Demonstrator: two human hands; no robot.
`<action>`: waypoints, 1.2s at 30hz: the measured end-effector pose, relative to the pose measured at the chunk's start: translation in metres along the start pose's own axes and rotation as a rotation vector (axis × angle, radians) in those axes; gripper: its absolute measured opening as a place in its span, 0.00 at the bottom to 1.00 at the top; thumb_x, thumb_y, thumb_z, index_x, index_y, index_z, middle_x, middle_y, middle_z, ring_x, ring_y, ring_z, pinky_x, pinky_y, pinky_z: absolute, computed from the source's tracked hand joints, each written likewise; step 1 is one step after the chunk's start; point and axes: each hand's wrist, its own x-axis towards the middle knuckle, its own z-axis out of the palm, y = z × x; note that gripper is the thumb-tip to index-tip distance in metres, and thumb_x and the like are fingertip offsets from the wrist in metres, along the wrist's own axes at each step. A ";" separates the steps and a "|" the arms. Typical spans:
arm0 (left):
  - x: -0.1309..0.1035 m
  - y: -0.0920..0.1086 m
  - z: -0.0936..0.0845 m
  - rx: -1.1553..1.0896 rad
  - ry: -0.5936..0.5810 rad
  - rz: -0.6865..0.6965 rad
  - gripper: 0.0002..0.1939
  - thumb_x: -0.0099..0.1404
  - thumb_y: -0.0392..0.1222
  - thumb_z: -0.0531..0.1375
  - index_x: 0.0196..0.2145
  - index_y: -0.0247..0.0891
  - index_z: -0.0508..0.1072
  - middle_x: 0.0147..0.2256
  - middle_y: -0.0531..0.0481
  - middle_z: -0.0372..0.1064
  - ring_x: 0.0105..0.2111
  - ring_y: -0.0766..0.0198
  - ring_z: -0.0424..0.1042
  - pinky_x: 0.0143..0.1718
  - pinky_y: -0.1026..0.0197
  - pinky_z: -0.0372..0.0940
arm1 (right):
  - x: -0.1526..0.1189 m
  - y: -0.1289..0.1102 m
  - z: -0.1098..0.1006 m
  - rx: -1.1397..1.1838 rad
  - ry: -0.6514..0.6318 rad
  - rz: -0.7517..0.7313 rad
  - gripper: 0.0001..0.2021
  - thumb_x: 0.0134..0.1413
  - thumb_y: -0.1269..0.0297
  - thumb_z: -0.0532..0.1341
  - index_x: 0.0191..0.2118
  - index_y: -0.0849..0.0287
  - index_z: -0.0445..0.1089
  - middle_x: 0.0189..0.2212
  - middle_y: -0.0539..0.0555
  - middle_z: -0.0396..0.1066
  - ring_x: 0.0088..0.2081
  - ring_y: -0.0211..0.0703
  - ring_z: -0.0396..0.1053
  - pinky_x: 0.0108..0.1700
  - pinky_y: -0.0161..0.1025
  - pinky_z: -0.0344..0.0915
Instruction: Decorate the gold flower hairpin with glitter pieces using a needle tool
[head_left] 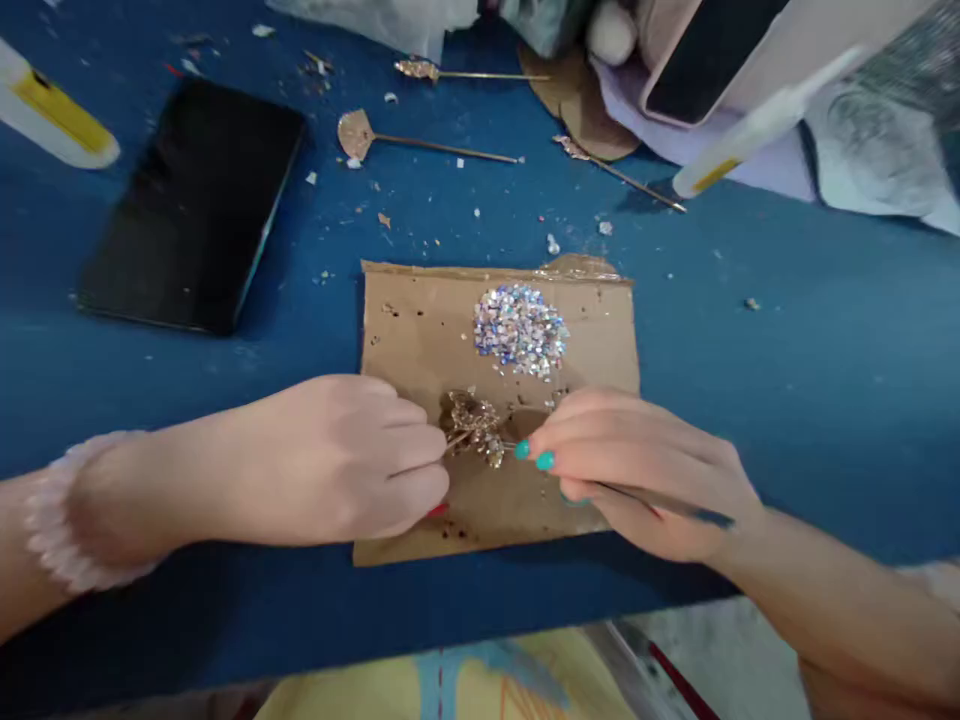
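My left hand (367, 460) is closed around the thin stem of a gold ornamental hairpin (474, 420), whose openwork head glitters over the cardboard sheet (420, 350). Between the fingers of my right hand (645, 470) is a pair of tweezers (701, 514), its back end sticking out toward the wrist. The tweezer tips reach the right side of the hairpin's head; whether they grip a stone is too small to tell. Just beyond the hairpin lies a pile of small iridescent rhinestones (520, 330) on the cardboard.
A black tablet or phone (195, 205) lies at the left. More gold hairpins (442, 149) are spread across the back. Glue bottles (60, 110) stick in at both sides. A pale phone (712, 60) and plastic bags (390, 20) are along the far edge. Crumbs dot the blue tabletop (787, 400).
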 end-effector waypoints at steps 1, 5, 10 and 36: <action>0.000 -0.001 0.001 -0.003 0.007 0.000 0.16 0.76 0.33 0.52 0.27 0.40 0.62 0.25 0.54 0.58 0.25 0.61 0.56 0.28 0.54 0.47 | 0.000 0.001 0.000 -0.014 -0.005 0.000 0.07 0.63 0.83 0.60 0.43 0.67 0.72 0.32 0.57 0.80 0.39 0.38 0.79 0.45 0.37 0.79; 0.001 -0.003 0.002 -0.012 0.027 0.000 0.17 0.76 0.33 0.53 0.27 0.40 0.62 0.24 0.54 0.58 0.25 0.61 0.56 0.27 0.54 0.47 | 0.001 0.003 -0.001 -0.046 -0.011 0.004 0.06 0.65 0.80 0.61 0.43 0.64 0.72 0.33 0.55 0.81 0.38 0.38 0.80 0.43 0.37 0.79; 0.001 -0.003 0.003 -0.020 0.031 -0.001 0.17 0.76 0.34 0.52 0.27 0.40 0.63 0.24 0.54 0.58 0.25 0.62 0.56 0.27 0.54 0.47 | 0.002 0.002 -0.001 -0.055 -0.011 0.023 0.06 0.65 0.79 0.61 0.42 0.62 0.72 0.33 0.55 0.81 0.37 0.38 0.80 0.42 0.37 0.80; 0.000 -0.004 0.004 -0.019 0.024 0.003 0.17 0.76 0.35 0.52 0.27 0.40 0.63 0.24 0.53 0.58 0.25 0.61 0.55 0.27 0.54 0.47 | 0.004 -0.003 -0.002 -0.089 -0.049 0.054 0.07 0.66 0.79 0.61 0.39 0.61 0.72 0.32 0.53 0.82 0.37 0.37 0.80 0.43 0.36 0.80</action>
